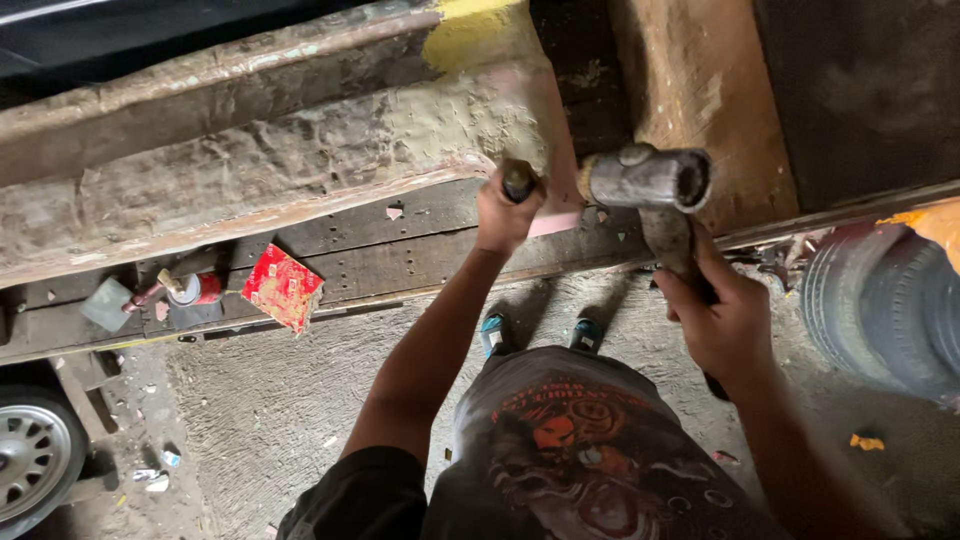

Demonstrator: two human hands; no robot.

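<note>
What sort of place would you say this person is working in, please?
Probably a vehicle repair yard: a black rubber tyre, a silver alloy car wheel, a heavy grey metal hammer in the right hand.

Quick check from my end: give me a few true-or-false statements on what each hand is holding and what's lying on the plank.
1. The right hand grips a hammer with a metal head. True.
2. The left hand is empty and open. False: it is closed around a dark chisel-like tool set against the rough panel.
3. A red packet lies on the dark plank. True.
4. The hammer head rests on the ground. False: it is raised beside the left hand.
</note>
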